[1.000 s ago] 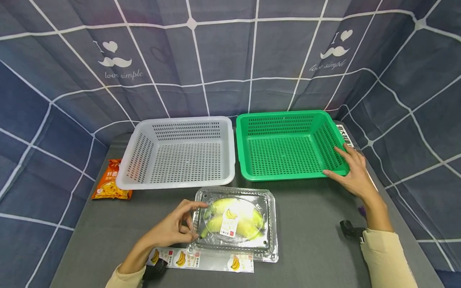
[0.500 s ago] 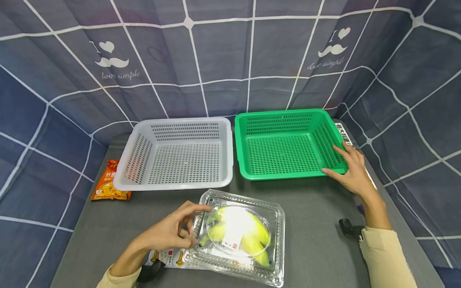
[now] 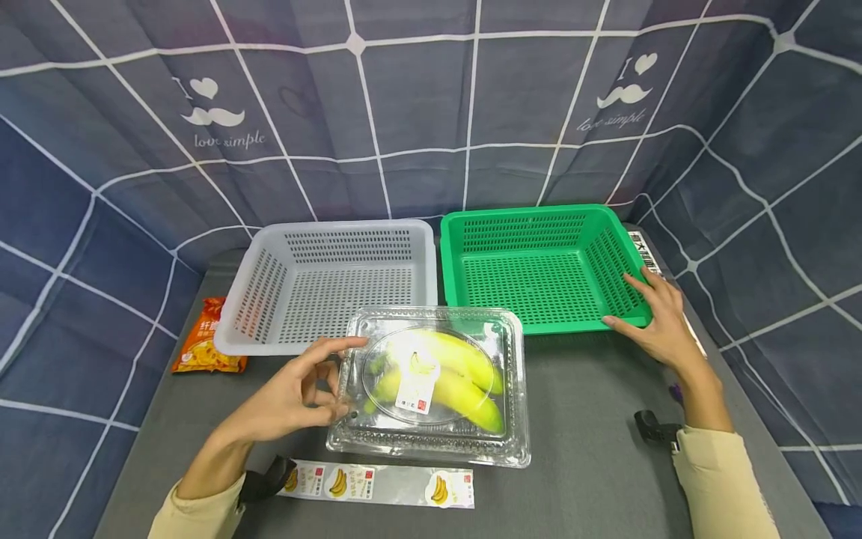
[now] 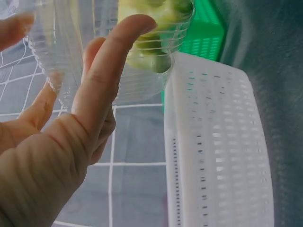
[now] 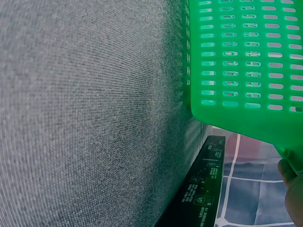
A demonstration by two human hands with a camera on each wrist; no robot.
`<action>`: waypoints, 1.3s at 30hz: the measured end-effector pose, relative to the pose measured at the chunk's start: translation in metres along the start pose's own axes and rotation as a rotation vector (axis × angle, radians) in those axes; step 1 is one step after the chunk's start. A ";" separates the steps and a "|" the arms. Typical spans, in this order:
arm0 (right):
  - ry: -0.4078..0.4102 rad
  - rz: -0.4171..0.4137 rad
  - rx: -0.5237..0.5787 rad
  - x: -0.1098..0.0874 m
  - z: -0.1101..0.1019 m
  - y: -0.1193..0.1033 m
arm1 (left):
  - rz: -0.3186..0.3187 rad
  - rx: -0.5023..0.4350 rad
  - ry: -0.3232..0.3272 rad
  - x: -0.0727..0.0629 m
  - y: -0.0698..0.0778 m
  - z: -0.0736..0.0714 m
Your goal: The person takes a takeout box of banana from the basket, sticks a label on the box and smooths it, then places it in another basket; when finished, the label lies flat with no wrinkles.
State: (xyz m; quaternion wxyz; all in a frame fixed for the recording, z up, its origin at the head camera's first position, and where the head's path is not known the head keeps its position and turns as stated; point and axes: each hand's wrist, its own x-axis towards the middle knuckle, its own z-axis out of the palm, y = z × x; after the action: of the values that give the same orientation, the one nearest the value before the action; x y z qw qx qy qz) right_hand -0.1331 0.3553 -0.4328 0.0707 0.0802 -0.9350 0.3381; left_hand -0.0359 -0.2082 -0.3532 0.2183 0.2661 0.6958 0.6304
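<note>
A clear plastic clamshell box (image 3: 431, 442) with yellow-green bananas (image 3: 465, 397) inside and a banana label (image 3: 416, 385) on its lid is held up in front of the baskets. My left hand (image 3: 286, 397) grips its left edge, thumb at the near part and index finger farther up. In the left wrist view the box (image 4: 147, 85) hangs above the table, beside the white basket (image 4: 218, 156). My right hand (image 3: 663, 318) holds the front right corner of the green basket (image 3: 532, 277). Only a few of its fingers (image 5: 296, 194) show in the right wrist view.
A white basket (image 3: 350, 292) stands left of the green one, partly hidden by the box. An orange snack bag (image 3: 207, 337) lies at its left. A strip of banana labels (image 3: 397, 485) lies near the table's front. A dark printed box (image 5: 201, 189) lies beyond the green basket.
My left hand has raised the banana box from over the label strip, first tilting it, then carrying it up and back toward the baskets. The label strip is uncovered. My right hand stays at the green basket.
</note>
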 end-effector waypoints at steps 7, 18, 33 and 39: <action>0.005 -0.012 0.006 0.003 0.002 0.001 | -0.015 0.045 0.054 0.029 0.003 -0.019; -0.010 -0.001 -0.011 0.004 0.002 -0.001 | -0.107 0.102 0.122 0.093 0.003 -0.038; 0.007 0.021 -0.039 -0.002 0.000 0.002 | -0.189 0.006 0.099 0.195 -0.001 -0.030; 0.010 0.016 -0.028 -0.001 0.001 0.001 | -0.175 -0.016 0.088 0.217 -0.001 -0.021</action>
State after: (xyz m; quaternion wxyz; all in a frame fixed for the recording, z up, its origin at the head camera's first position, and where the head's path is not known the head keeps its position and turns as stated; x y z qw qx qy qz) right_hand -0.1330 0.3556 -0.4348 0.0739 0.0699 -0.9398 0.3261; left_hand -0.2148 -0.0838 -0.3446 0.2440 0.1746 0.7202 0.6255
